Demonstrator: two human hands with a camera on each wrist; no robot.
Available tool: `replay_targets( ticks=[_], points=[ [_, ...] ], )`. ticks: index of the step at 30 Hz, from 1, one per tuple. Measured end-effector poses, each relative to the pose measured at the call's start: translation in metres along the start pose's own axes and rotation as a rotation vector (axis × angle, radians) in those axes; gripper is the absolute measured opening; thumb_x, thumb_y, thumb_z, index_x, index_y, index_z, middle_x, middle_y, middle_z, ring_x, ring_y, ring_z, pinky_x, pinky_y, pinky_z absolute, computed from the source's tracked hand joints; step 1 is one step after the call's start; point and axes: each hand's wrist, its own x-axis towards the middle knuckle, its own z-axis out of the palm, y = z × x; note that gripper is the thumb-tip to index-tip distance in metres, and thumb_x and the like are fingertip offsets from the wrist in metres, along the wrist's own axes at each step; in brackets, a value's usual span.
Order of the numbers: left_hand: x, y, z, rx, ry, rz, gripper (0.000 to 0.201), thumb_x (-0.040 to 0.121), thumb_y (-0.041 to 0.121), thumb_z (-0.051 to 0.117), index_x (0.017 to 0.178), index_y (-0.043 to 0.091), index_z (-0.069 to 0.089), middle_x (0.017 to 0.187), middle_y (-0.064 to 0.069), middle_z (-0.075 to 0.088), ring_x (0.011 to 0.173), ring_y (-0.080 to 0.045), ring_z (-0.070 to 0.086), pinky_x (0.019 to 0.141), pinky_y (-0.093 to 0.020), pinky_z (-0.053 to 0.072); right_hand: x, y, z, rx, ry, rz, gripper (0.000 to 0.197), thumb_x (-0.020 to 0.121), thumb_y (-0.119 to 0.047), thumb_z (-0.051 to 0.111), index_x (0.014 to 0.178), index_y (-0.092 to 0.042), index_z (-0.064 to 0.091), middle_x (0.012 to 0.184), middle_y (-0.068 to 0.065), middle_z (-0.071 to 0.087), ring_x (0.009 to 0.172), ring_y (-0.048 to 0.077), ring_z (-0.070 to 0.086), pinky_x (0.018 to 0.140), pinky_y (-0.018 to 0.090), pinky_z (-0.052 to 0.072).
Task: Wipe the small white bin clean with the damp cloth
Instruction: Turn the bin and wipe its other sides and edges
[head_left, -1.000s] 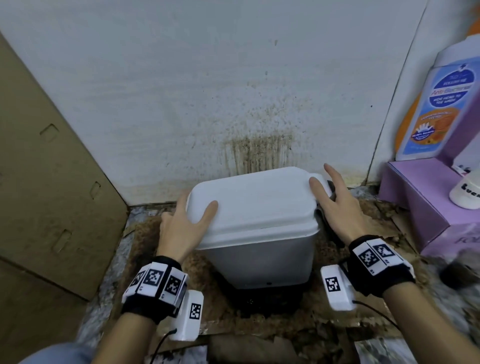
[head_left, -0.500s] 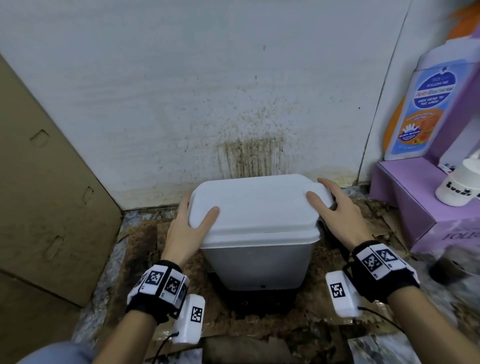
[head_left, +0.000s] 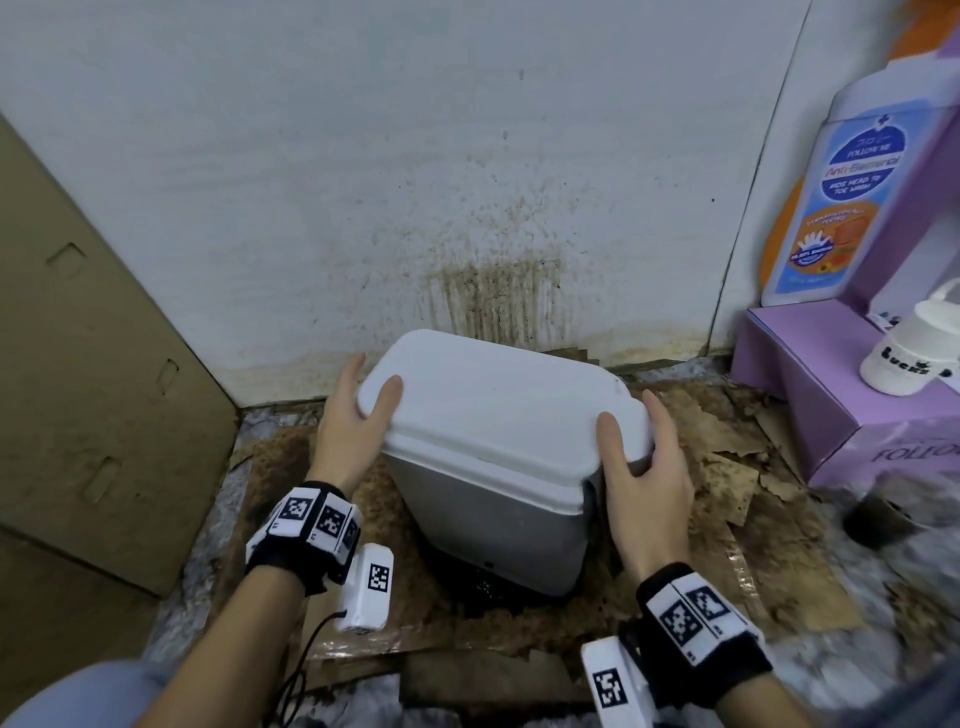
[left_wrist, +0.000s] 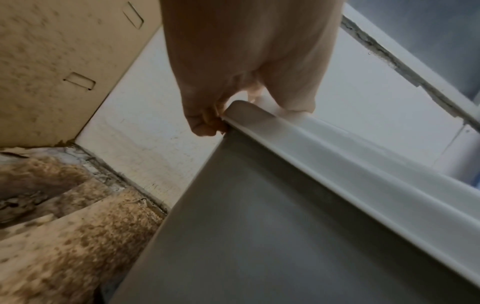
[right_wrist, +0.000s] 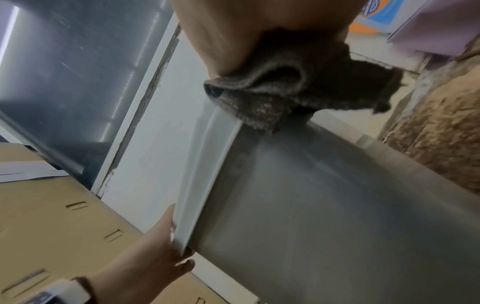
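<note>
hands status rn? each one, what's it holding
Left hand: grips the bin lid at its left edge, thumb on top.
Right hand: grips the lid's right end, dark cloth under the palm.

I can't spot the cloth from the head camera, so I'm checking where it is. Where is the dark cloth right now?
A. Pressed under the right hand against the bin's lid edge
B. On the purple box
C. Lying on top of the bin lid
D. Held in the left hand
A: the right wrist view shows the dark cloth bunched under the right hand against the lid rim of the white bin.
</note>
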Motion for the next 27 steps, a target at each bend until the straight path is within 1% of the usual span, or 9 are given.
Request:
replay_targets(
  ticks=[3, 6, 7, 9, 11, 13, 21, 25, 27],
  points=[
    [-0.005, -0.004, 0.003, 0.038, 0.016, -0.053, 0.084, 0.09, 0.074, 0.05, 0.158, 0.031, 0.026, 0.162, -0.003, 0.036, 0.146, -0.027, 0.038, 0.116, -0.054, 0.036, 0.006, 0.007, -0.005, -0.008, 0.043, -0.017, 0.043, 0.102, -0.048, 0.049, 0.143, -0.035, 0.049, 0.131, 0.0, 0.061, 0.118, 0.015, 0.056, 0.097, 0.028, 0.042],
    [-0.01, -0.005, 0.006, 0.053, 0.033, -0.104, 0.084, 0.094, 0.071, 0.047, 0.158, 0.022, 0.024, 0.161, -0.009, 0.035, 0.144, -0.03, 0.039, 0.116, -0.054, 0.036, 0.012, 0.012, -0.011, 0.006, 0.072, 0.003, 0.036, 0.106, -0.039, 0.044, 0.137, -0.028, 0.057, 0.099, -0.006, 0.067, 0.078, -0.003, 0.057, 0.069, 0.006, 0.041],
    [-0.011, -0.005, 0.007, 0.055, 0.041, -0.108, 0.083, 0.095, 0.07, 0.047, 0.158, 0.019, 0.024, 0.16, -0.01, 0.036, 0.143, -0.03, 0.04, 0.115, -0.053, 0.037, 0.013, 0.014, -0.013, 0.001, 0.07, 0.008, 0.035, 0.106, -0.037, 0.043, 0.136, -0.027, 0.058, 0.095, -0.011, 0.066, 0.075, -0.003, 0.057, 0.065, 0.005, 0.04],
    [-0.015, -0.005, 0.009, 0.048, 0.06, -0.122, 0.089, 0.092, 0.074, 0.045, 0.157, 0.017, 0.024, 0.159, -0.011, 0.036, 0.142, -0.031, 0.04, 0.115, -0.054, 0.037, 0.015, 0.018, -0.016, -0.002, 0.08, 0.015, 0.035, 0.107, -0.033, 0.042, 0.135, -0.024, 0.06, 0.103, -0.012, 0.067, 0.09, 0.002, 0.061, 0.075, 0.009, 0.043],
    [-0.021, -0.002, 0.011, 0.041, 0.088, -0.16, 0.097, 0.086, 0.079, 0.044, 0.158, 0.017, 0.022, 0.16, -0.014, 0.03, 0.143, -0.034, 0.038, 0.115, -0.053, 0.036, 0.017, 0.02, -0.02, -0.011, 0.116, 0.022, 0.035, 0.106, -0.031, 0.042, 0.134, -0.022, 0.061, 0.12, -0.006, 0.067, 0.107, 0.015, 0.061, 0.094, 0.027, 0.046],
    [-0.028, 0.0, 0.016, 0.044, 0.135, -0.209, 0.094, 0.091, 0.074, 0.047, 0.159, 0.017, 0.016, 0.161, -0.016, 0.018, 0.14, -0.038, 0.037, 0.115, -0.049, 0.036, 0.02, 0.022, -0.025, -0.029, 0.152, 0.021, 0.033, 0.105, -0.029, 0.044, 0.131, -0.02, 0.063, 0.117, -0.003, 0.069, 0.096, 0.017, 0.061, 0.095, 0.036, 0.048],
    [-0.054, 0.011, 0.035, -0.057, 0.168, -0.355, 0.1, 0.087, 0.074, 0.056, 0.157, 0.021, 0.007, 0.157, -0.013, 0.017, 0.136, -0.034, 0.035, 0.112, -0.055, 0.04, 0.071, -0.001, -0.053, -0.171, 0.129, -0.097, 0.032, 0.103, -0.027, 0.05, 0.131, -0.016, 0.061, 0.112, 0.0, 0.064, 0.09, 0.017, 0.054, 0.08, 0.021, 0.035],
    [-0.073, 0.028, 0.054, -0.253, 0.192, -0.296, 0.09, 0.098, 0.044, 0.063, 0.157, 0.013, 0.003, 0.131, 0.006, 0.031, 0.115, -0.013, 0.04, 0.107, -0.048, 0.049, 0.106, -0.018, -0.047, -0.279, -0.116, -0.219, 0.031, 0.104, -0.024, 0.049, 0.132, -0.02, 0.061, 0.111, -0.004, 0.063, 0.097, 0.01, 0.053, 0.08, 0.016, 0.036],
    [-0.082, 0.032, 0.059, -0.313, 0.178, -0.274, 0.097, 0.096, 0.041, 0.065, 0.158, 0.016, -0.006, 0.136, 0.009, 0.039, 0.118, -0.012, 0.049, 0.105, -0.047, 0.051, 0.121, -0.025, -0.039, -0.355, -0.298, -0.275, 0.03, 0.105, -0.024, 0.048, 0.132, -0.024, 0.06, 0.108, -0.004, 0.064, 0.091, 0.013, 0.056, 0.07, 0.011, 0.04]
  ],
)
